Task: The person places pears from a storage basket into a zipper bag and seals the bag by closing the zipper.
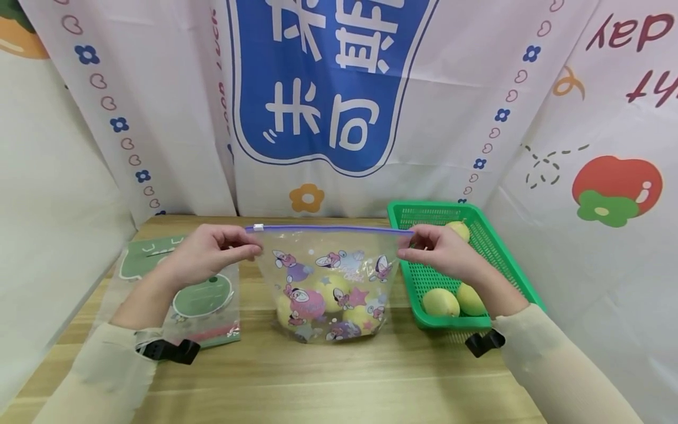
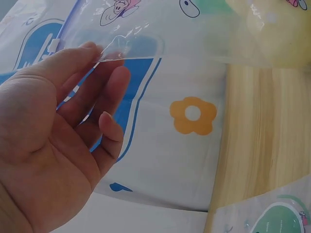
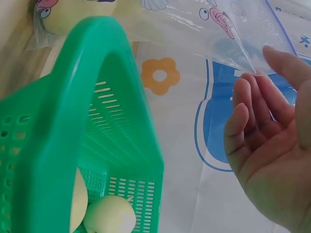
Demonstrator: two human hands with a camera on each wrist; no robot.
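Observation:
A clear zip bag (image 1: 328,294) printed with cartoon figures stands upright on the table, with several pale yellow round fruits (image 1: 335,292) inside. Along its top runs a purple zip (image 1: 328,228), its white slider (image 1: 258,228) at the left end. My left hand (image 1: 214,250) pinches the bag's upper left corner just below the slider. At the upper right corner, my right hand (image 1: 442,250) pinches the other side between thumb and fingers. In the left wrist view the left hand (image 2: 63,121) shows its lower fingers loosely bent. The right hand (image 3: 272,131) looks similar in its own view.
A green plastic basket (image 1: 498,247) stands at the right, partly under my right forearm, with a few yellow fruits (image 1: 441,303) in it. To the left lies a flat bag with green prints (image 1: 203,297), under my left forearm. A printed cloth (image 1: 349,200) hangs behind the wooden table (image 1: 328,383).

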